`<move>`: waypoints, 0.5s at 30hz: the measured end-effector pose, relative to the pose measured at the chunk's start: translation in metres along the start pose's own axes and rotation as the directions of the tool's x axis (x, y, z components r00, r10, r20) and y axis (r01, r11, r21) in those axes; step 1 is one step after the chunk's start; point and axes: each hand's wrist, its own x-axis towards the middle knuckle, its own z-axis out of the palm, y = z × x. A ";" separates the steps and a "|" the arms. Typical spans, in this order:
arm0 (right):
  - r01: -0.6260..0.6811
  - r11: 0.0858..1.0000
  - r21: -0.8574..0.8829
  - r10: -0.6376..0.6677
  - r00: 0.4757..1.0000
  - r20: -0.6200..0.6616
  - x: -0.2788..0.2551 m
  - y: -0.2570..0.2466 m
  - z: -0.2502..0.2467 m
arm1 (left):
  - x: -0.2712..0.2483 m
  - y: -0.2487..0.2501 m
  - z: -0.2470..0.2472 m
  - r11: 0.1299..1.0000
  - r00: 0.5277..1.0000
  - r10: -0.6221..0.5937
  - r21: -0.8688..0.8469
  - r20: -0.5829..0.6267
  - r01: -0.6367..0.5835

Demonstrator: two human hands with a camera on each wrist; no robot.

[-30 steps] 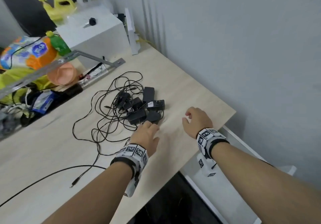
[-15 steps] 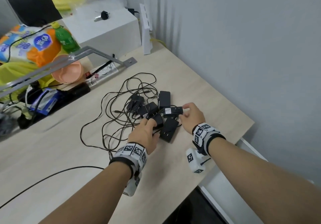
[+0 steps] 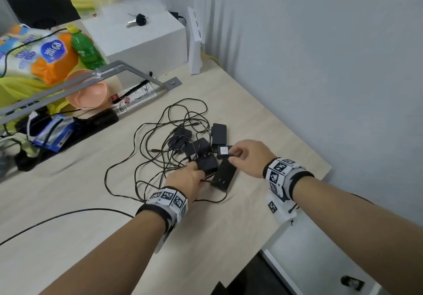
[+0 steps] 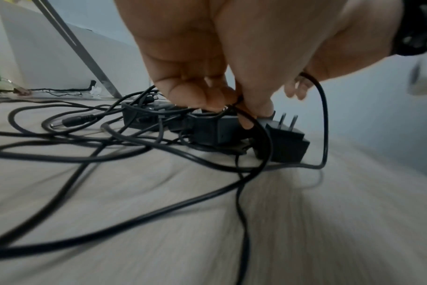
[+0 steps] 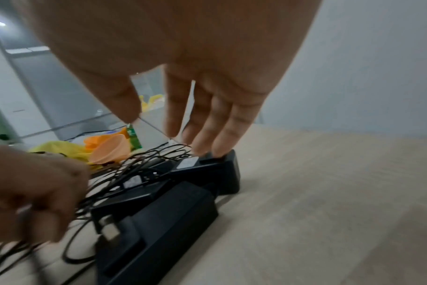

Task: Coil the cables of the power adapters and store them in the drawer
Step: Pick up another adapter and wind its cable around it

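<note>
Both hands are down in the heap of black adapters at the middle of the tabletop (image 3: 263,116). The left hand (image 3: 186,181) has its thumb and fingertips (image 4: 246,110) pinched on a thin black cable (image 4: 263,146) just above one adapter, at the near left of the heap. The right hand (image 3: 248,157) is spread, its fingers (image 5: 208,133) straight and resting on the top of the labelled adapter (image 3: 224,151) at the right side; it grips nothing.

I count six adapters (image 3: 207,164), packed touching or overlapping. Their cables (image 3: 146,157) spill to the left and far side in one tangle; the number of separate cables cannot be told, though two barrel plugs show. A further long black lead (image 3: 68,214) runs off to the near left. The drawer is not clearly in view; a white unit (image 3: 320,262) below the right edge may be it.

The risk I see is in the knot. If the pinched cable is pulled while it crosses the others, it may drag neighbouring adapters along, perhaps towards the near-right edge, which is close. It may also tighten the loops instead of freeing them. The right hand only presses, so the labelled adapter could slide under a firm tug.
</note>
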 end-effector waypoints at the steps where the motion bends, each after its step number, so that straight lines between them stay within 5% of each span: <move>1: -0.018 0.998 -0.065 0.015 0.999 -0.051 0.005 0.003 0.000 | -0.003 -0.003 0.002 0.999 1.000 0.002 0.032 0.025 -0.003; 9: -0.111 0.964 -0.240 0.107 0.994 -0.029 0.028 0.010 0.030 | -0.025 -0.012 0.004 0.986 0.976 -0.004 0.161 0.216 -0.032; 15: -0.103 0.948 -0.301 0.089 0.994 -0.059 0.020 0.006 0.023 | -0.041 -0.015 0.001 0.989 0.985 -0.085 0.133 0.147 0.066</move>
